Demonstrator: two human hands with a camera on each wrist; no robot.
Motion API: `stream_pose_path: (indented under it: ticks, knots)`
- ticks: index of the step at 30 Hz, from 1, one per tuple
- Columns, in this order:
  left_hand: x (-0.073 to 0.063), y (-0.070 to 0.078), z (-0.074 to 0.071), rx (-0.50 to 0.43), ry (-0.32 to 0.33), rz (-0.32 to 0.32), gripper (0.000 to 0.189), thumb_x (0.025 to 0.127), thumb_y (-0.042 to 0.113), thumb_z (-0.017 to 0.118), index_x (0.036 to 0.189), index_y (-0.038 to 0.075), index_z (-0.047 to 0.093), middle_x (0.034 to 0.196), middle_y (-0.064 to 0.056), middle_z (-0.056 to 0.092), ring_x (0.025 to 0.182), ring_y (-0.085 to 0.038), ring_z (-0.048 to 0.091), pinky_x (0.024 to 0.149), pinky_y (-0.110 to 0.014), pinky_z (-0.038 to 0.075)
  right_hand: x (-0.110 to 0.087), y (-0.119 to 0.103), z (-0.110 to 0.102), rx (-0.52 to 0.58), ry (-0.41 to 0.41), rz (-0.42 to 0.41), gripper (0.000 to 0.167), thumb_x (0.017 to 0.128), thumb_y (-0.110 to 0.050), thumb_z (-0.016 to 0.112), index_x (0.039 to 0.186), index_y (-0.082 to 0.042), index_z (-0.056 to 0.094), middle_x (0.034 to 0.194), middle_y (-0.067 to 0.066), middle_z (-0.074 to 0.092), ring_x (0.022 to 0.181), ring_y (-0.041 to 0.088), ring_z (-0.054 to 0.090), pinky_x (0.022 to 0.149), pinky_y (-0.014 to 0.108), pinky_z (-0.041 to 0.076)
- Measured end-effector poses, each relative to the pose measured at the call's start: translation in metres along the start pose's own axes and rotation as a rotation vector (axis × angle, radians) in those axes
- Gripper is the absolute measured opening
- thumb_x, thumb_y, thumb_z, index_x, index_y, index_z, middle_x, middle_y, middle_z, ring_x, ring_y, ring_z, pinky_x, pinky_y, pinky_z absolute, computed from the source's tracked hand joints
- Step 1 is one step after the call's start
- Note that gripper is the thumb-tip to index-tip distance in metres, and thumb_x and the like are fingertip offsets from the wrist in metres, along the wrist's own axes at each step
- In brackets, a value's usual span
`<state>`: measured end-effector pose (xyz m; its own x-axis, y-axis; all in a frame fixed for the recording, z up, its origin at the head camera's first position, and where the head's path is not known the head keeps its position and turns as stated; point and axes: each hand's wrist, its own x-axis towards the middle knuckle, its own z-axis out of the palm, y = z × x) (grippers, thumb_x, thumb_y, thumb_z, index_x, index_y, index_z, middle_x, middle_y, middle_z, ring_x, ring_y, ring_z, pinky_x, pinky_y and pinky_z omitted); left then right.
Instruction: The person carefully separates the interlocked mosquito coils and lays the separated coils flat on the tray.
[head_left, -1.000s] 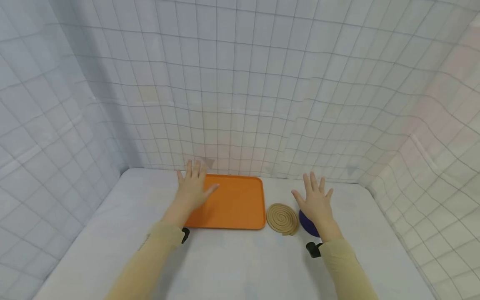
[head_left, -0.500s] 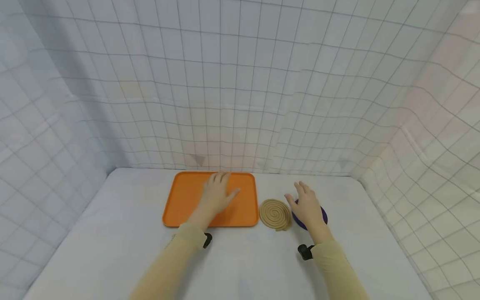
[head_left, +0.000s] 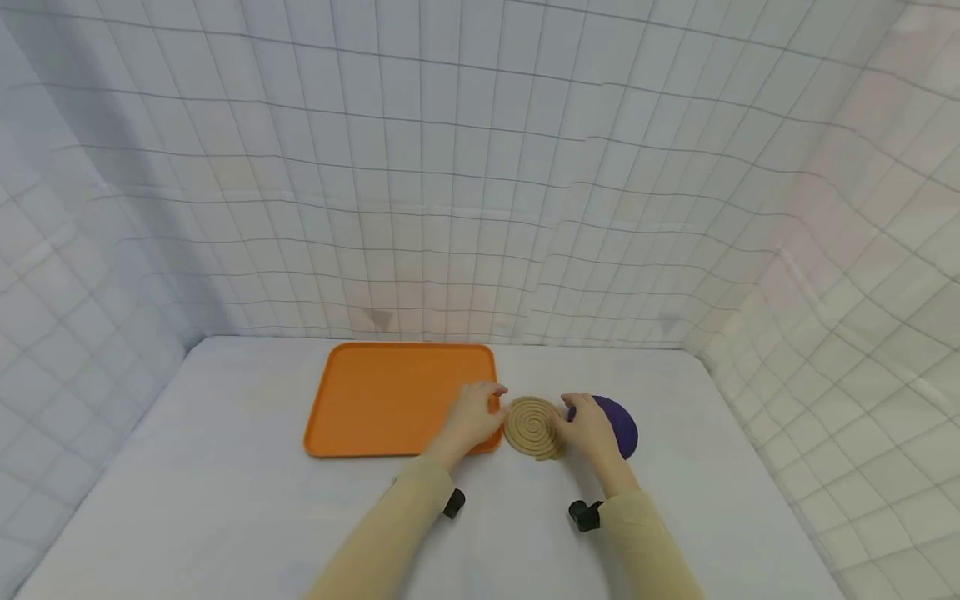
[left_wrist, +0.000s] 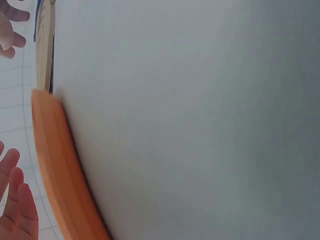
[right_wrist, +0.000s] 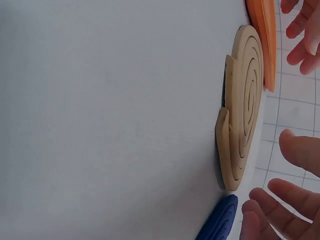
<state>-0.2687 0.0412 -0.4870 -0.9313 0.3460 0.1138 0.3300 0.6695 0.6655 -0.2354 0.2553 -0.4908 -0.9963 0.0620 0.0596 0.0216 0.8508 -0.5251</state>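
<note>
A flat tan spiral coil (head_left: 531,427) lies on the white table between my two hands. Its rolled strip and loose outer end show clearly in the right wrist view, where the coil (right_wrist: 248,105) stands apart from the fingers. My left hand (head_left: 472,415) hovers over the right edge of the orange tray (head_left: 397,396), fingers loosely bent and holding nothing. Between the coil and a dark purple-blue disc (head_left: 624,429) is my right hand (head_left: 590,427), relaxed and just above them. Lines mark the surface of the disc (right_wrist: 220,220) in the right wrist view; the hand partly covers it in the head view.
The white table (head_left: 225,500) is bounded at the back and both sides by hanging white cloth (head_left: 450,208) with a grid of lines. A small black wrist camera (head_left: 454,503) sits at the left cuff, another black wrist camera (head_left: 585,515) at the right.
My left hand has moved right from the tray's left side to its right edge. My right hand has shifted left from over the disc toward the coil. The head view has panned slightly right.
</note>
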Motion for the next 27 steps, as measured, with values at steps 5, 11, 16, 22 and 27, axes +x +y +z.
stream_pose_path:
  ticks: [5, 11, 16, 22, 27]
  knots:
    - [0.003, 0.001, 0.005, -0.015, 0.001, 0.011, 0.034, 0.087, 0.012, 0.070, 0.120, 0.005, 0.067, 0.118, -0.012, 0.068, 0.109, -0.032, 0.058, 0.096, -0.045, 0.050, -0.005, -0.004, 0.002, 0.030, 0.031, 0.047, 0.046, 0.087, -0.026, 0.075, 0.120, 0.004, 0.064, 0.104, 0.017, 0.065, 0.096, 0.031, 0.062, 0.085, 0.048, 0.052]
    - [0.010, 0.002, 0.002, -0.108, -0.065, -0.052, 0.036, 0.091, 0.011, 0.067, 0.126, 0.004, 0.063, 0.123, -0.015, 0.067, 0.101, -0.031, 0.062, 0.091, -0.044, 0.052, -0.012, -0.008, 0.005, 0.114, 0.079, 0.191, 0.036, 0.084, -0.021, 0.076, 0.109, 0.003, 0.067, 0.092, 0.013, 0.067, 0.083, 0.024, 0.061, 0.073, 0.038, 0.052]
    - [0.015, 0.003, 0.002, -0.216, -0.145, -0.145, 0.036, 0.097, 0.013, 0.060, 0.131, 0.003, 0.059, 0.134, -0.017, 0.060, 0.125, -0.032, 0.055, 0.106, -0.046, 0.045, -0.020, -0.010, 0.008, 0.136, 0.125, 0.277, 0.033, 0.083, -0.021, 0.076, 0.104, 0.003, 0.069, 0.086, 0.011, 0.068, 0.076, 0.021, 0.062, 0.065, 0.033, 0.050]
    - [0.017, 0.005, 0.009, -0.203, -0.150, -0.156, 0.031, 0.097, 0.007, 0.058, 0.127, 0.003, 0.061, 0.127, -0.016, 0.065, 0.122, -0.031, 0.058, 0.104, -0.044, 0.047, -0.026, -0.012, 0.010, 0.202, 0.149, 0.298, 0.032, 0.082, -0.017, 0.075, 0.104, 0.006, 0.069, 0.086, 0.013, 0.070, 0.078, 0.023, 0.065, 0.067, 0.035, 0.053]
    - [0.017, 0.005, 0.017, -0.293, -0.126, -0.190, 0.033, 0.094, 0.001, 0.060, 0.127, 0.002, 0.061, 0.120, -0.016, 0.066, 0.113, -0.030, 0.062, 0.096, -0.041, 0.052, -0.031, -0.009, 0.012, 0.278, 0.165, 0.338, 0.034, 0.081, -0.013, 0.076, 0.107, 0.008, 0.068, 0.088, 0.016, 0.072, 0.076, 0.020, 0.067, 0.065, 0.031, 0.055]
